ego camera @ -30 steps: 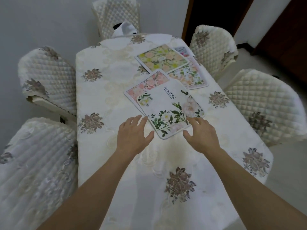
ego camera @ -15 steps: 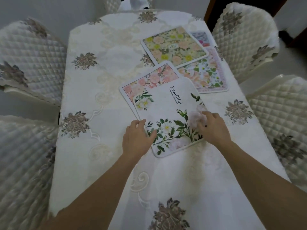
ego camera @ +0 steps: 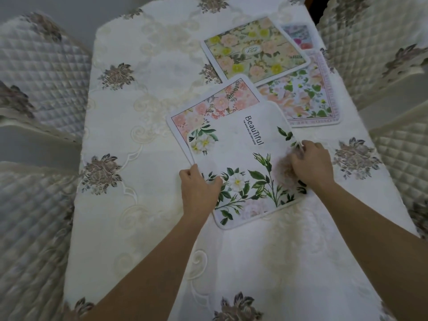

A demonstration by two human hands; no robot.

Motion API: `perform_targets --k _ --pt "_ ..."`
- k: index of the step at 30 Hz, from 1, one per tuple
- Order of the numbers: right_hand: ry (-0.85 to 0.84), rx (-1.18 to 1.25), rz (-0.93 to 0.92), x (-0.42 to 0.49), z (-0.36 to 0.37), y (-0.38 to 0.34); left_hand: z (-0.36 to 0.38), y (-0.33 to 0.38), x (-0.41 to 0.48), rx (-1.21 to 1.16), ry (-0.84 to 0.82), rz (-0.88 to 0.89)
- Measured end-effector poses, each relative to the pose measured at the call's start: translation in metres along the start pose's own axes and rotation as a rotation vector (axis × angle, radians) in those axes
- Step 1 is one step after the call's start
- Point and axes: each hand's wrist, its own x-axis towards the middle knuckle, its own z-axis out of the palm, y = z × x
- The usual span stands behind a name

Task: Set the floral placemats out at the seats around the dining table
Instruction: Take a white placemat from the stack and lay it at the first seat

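Left hand: the left hand [ego camera: 199, 188] grips the near-left edge of the white placemat [ego camera: 240, 156]. The thumb lies on top, and the fingers curl at the rim, mostly hidden.
Right hand: the right hand [ego camera: 311, 164] pinches the same mat's right edge with its fingertips bunched on the rim.
Where the mat is: it tops a loose pile near the middle of the table [ego camera: 139, 117] and sits askew. Its far-left part overlaps the pink placemat [ego camera: 208, 107], and its near corner rests on the cloth.
Look: white ground, rounded corners and a pale bound edge. It carries green leafy sprays with white blossoms, a faint pink bloom by the right hand, and the word "Beautiful" printed sideways.
Handling: it is probably thin, light and pliable. It would likely droop if lifted by one corner, and its smooth face may slide on the mat beneath. Holding two opposite edges, as now, should keep it flat.
Other mats: the yellow placemat [ego camera: 252, 52] overlaps the peach-and-green placemat [ego camera: 308, 96]. A corner of a fifth mat [ego camera: 298, 35] shows behind them.
Seats: quilted chairs [ego camera: 39, 63] flank the table, and no place is laid yet.
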Motion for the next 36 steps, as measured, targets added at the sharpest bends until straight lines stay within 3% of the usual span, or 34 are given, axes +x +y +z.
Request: perform_targets --k 8,15,21,36 --pt "0.011 0.211 0.001 -0.007 -0.007 -0.004 -0.004 0.007 -0.003 -0.318 0.037 -0.110" --pt "-0.068 0.388 0.019 -0.032 -0.022 -0.008 -0.027 0.008 -0.016 -0.379 -0.074 -0.007" --pt "-0.066 0.447 0.001 -0.075 -0.030 -0.022 -0.066 0.005 -0.034 -0.427 -0.057 0.053" --pt "0.030 0.552 -0.054 -0.210 -0.033 -0.086 -0.169 -0.075 -0.102 -0.210 0.102 0.296"
